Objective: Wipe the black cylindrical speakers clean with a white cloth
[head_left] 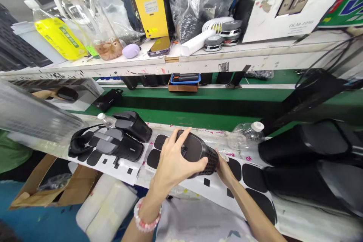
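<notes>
In front of my body, a black speaker housing (195,151) with a smooth rounded end and a perforated grille is held tilted between both hands. My left hand (172,159), with a pink bead bracelet at its wrist, spans the smooth end, fingers over the far edge and thumb by the grille. At the grille's right end my right hand (223,168) grips the housing; most of its fingers are hidden. Beneath lies a white sheet (195,185) with black rounded pads (253,177) and small black squares. Two black speakers with handles (121,145) rest to the left.
Large black speakers (312,181) crowd the right side. A clear bottle (246,134) lies behind my hands, before the green conveyor (170,102). The cluttered white shelf (141,62) runs overhead. An open cardboard box (82,185) stands lower left; another person's hand (47,93) shows far left.
</notes>
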`<state>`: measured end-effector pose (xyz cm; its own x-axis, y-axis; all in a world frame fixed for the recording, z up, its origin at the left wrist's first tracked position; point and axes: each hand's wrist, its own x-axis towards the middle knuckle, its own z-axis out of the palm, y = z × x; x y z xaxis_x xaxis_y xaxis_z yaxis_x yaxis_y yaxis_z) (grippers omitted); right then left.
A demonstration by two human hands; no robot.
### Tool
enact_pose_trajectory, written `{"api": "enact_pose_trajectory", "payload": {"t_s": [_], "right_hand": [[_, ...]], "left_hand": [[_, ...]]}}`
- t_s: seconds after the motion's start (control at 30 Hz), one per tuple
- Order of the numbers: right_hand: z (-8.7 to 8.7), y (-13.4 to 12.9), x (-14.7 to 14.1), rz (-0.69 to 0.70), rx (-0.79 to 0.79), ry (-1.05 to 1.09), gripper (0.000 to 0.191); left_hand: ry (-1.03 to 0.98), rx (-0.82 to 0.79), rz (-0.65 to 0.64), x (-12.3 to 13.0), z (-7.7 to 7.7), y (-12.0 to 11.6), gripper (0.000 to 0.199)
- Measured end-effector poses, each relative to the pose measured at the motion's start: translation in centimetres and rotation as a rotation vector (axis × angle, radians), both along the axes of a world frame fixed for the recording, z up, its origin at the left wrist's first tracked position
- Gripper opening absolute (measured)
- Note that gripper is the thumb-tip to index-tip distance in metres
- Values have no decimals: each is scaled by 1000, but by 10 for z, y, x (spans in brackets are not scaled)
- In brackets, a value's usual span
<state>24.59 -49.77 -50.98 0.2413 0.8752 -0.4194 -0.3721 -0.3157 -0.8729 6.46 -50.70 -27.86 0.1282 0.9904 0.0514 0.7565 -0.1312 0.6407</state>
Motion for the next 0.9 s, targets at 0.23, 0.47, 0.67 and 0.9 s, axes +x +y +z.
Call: {"api": "enact_pose_trajectory", "payload": {"t_s": [0.23, 0.47, 0.67, 0.9], "right_hand": [[57, -3, 20, -164, 139, 223, 37], [101, -17, 46, -175, 160, 263, 22], [106, -26, 51, -167, 252, 232, 11], [105, -26, 50, -216, 240, 281, 12]], "left_hand": [[-337, 51, 37, -15, 60, 0, 76], [-424, 136, 83, -14, 85, 9, 41], [-459, 100, 73, -12, 87, 9, 39], [-461, 112, 55, -11, 87, 7, 39]]}}
